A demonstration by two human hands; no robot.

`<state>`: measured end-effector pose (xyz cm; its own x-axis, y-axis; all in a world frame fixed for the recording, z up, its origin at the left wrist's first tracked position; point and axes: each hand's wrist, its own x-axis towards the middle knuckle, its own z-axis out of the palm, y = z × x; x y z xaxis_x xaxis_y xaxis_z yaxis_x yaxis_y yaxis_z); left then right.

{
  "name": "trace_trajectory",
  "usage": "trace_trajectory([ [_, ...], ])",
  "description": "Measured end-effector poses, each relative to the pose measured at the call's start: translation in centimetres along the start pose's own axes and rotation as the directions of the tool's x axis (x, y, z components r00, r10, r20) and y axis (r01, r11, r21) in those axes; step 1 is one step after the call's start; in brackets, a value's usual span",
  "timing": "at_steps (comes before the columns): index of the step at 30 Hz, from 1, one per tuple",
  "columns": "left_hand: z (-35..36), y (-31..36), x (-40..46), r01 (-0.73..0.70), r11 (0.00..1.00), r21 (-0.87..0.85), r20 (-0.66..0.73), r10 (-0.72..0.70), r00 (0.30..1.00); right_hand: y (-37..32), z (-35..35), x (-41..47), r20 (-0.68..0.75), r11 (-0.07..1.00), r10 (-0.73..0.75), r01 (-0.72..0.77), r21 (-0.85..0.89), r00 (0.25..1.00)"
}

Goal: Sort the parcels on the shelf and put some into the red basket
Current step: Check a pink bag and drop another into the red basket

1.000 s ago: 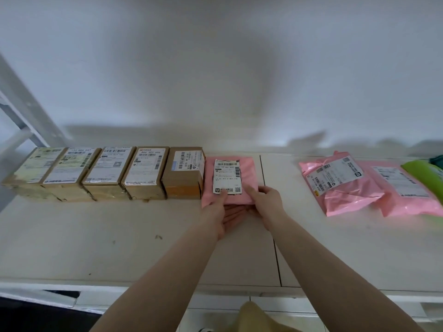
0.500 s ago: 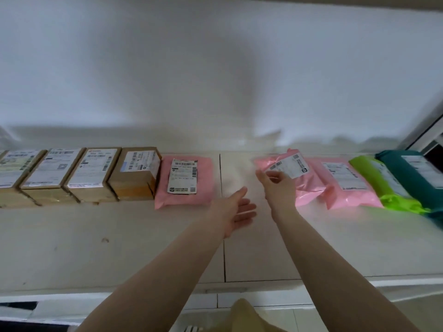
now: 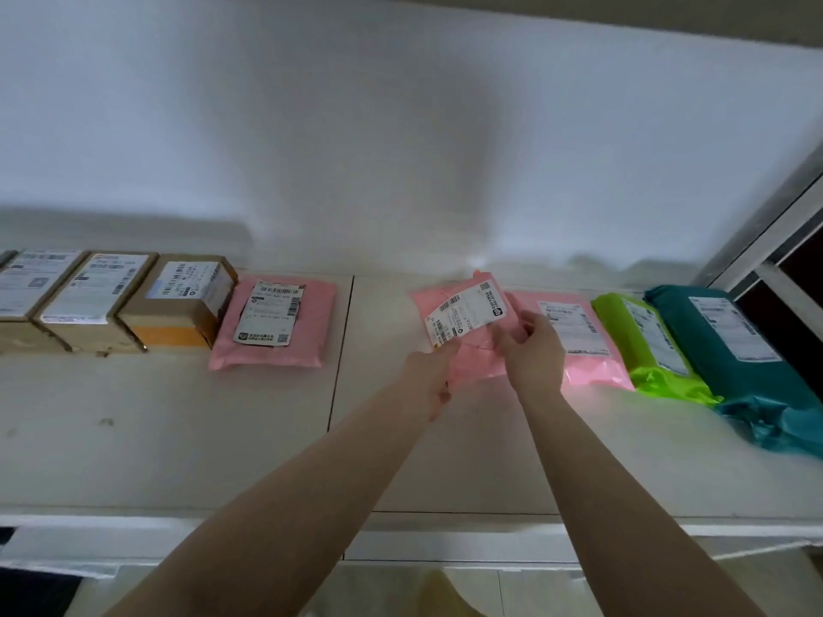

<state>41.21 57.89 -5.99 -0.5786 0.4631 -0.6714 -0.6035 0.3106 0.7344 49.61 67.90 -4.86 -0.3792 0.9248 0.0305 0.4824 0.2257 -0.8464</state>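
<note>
A: Where are the hands now?
B: They've left the flat pink parcel (image 3: 275, 322) beside the boxes (image 3: 178, 300); left hand (image 3: 429, 376) and right hand (image 3: 532, 354) both grasp the next pink parcel (image 3: 463, 325), raised off the shelf (image 3: 178, 438).
A: So one's sorted?
B: Likely. No red basket in view.
</note>
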Motion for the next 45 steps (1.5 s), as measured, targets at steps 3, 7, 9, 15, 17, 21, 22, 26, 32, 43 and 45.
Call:
trace_trajectory([
  [3,0.1,-0.2,0.0,0.012,0.999,-0.045,0.017,-0.011,1.0,0.5,0.5,-0.2,-0.001,0.999,0.003,-0.003,0.054,1.0],
  [7,-0.1,-0.8,0.2,-0.057,0.99,-0.125,-0.042,0.052,0.998,0.4,1.1,-1.1,0.021,0.937,0.115,-0.116,0.329,0.993],
  [9,-0.5,-1.1,0.4,-0.102,0.987,-0.12,-0.126,0.087,0.988,0.0,1.6,-1.8,0.047,0.861,0.183,-0.183,0.474,0.982],
  [15,-2.4,-0.6,-0.6,-0.179,0.909,-0.376,-0.155,0.129,0.979,-1.8,3.5,-5.4,0.243,0.556,0.314,-0.385,0.736,0.918],
  [17,-3.2,-0.1,-1.1,-0.21,0.881,-0.423,-0.135,0.168,0.977,-2.0,3.9,-6.7,0.294,0.525,0.307,-0.419,0.741,0.905],
  [21,-6.1,1.2,-2.1,-0.317,0.888,-0.332,-0.167,0.276,0.947,-2.3,3.3,-7.1,0.362,0.542,0.261,-0.446,0.712,0.895],
  [22,-7.0,1.6,-2.6,-0.348,0.892,-0.288,-0.163,0.313,0.936,-2.2,2.8,-6.7,0.36,0.566,0.253,-0.439,0.698,0.898],
  [26,-10.3,3.1,-4.2,-0.401,0.904,-0.147,-0.061,0.396,0.916,-2.2,0.8,-4.7,0.349,0.695,0.211,-0.391,0.603,0.913],
  [32,-13.0,3.9,-5.4,-0.408,0.911,-0.06,0.05,0.411,0.91,-3.0,-0.7,-4.7,0.549,0.754,0.051,-0.392,0.527,0.834],
  [43,-13.1,3.0,-5.5,-0.425,0.903,-0.055,0.075,0.428,0.9,-3.1,0.0,-6.6,0.538,0.724,-0.007,-0.367,0.584,0.843],
  [45,-13.0,2.7,-5.5,-0.41,0.912,-0.017,0.074,0.41,0.909,-2.9,0.0,-6.6,0.53,0.73,-0.009,-0.357,0.583,0.848],
])
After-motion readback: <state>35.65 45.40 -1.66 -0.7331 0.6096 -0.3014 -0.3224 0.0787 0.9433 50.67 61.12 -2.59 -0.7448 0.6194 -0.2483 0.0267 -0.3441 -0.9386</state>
